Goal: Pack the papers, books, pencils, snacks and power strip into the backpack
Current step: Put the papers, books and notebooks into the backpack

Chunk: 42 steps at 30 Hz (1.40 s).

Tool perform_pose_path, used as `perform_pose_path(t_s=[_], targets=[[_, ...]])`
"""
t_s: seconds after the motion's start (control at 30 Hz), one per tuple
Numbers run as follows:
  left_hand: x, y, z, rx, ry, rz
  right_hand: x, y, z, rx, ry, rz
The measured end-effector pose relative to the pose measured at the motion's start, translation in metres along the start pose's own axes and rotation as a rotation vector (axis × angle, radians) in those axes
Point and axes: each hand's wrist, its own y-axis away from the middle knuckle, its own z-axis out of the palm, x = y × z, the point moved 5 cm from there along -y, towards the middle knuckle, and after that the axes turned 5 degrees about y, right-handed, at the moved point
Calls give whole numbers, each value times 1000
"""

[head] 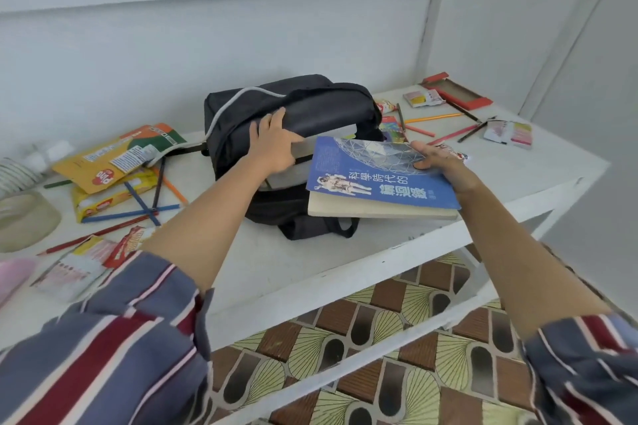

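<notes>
**Blue book at the mouth of the bag**

My left hand (274, 143) has the backpack (310, 103) by its top flap, fingers curled over the lip. It holds the mouth wide in the middle of the tabletop (297, 266). My right hand (436, 160) grips the blue book (376, 179) at its far right edge, thumb on the cover. The book hangs just right of the opening; whether its left corner touches the bag I can't tell.

It's a thick paperback: some weight, a glossy cover that could slip, and a body that will sag from one edge. I judge a hold nearer the spine safer, feeding it in flat.

Counting now. One book in hand, and pale page edges (321, 140) already inside, though I can't tell how many volumes. Six loose pencils (133, 214) on the left, at least five more near the red box (455, 91) on the far right. Two big snack bags on the left, an orange packet (114, 155) over a yellow packet (110, 198). One white cord (224, 107) drapes the bag's far left corner.
</notes>
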Motion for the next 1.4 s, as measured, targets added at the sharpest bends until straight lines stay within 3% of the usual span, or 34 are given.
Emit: perform_pose_path(t_s=[0.37,0.7,0.8,0.97,1.13,1.23,1.4], targets=[[-4,-23,-33,122,60,48,1,-24,15,155,-171,-18],[-5,-25,-37,134,109,75,12,-42,38,452,-426,-19],[-5,-26,-36,121,105,96,12,-47,58,550,-396,-60],[-6,-26,-35,110,108,116,11,-63,107,564,-100,-120],[-9,-27,-39,85,111,126,8,-72,124,176,120,66],[-9,-28,-39,75,120,130,-2,-59,108,22,381,114],[-12,-29,-39,70,137,137,-22,-46,86,163,999,-152]])
